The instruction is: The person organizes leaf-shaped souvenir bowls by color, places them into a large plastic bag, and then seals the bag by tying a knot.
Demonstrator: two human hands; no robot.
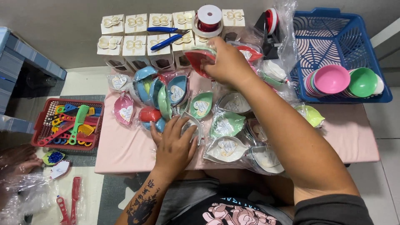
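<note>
Bowls (pixel 227 123) (many wrapped) crowd the pink table (pixel 125 154); I see right hand (pixel 227 62) grasping a red bowl (pixel 198 60) near its back, left hand (pixel 175 146) flat, grasping nothing, at front.

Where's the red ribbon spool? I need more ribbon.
In the head view, the red ribbon spool sits top centre on the white gift boxes, just above the right hand.

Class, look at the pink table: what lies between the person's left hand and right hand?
In the head view, wrapped bowls with heart tags lie between the left hand and right hand, crowding the pink table.
</note>
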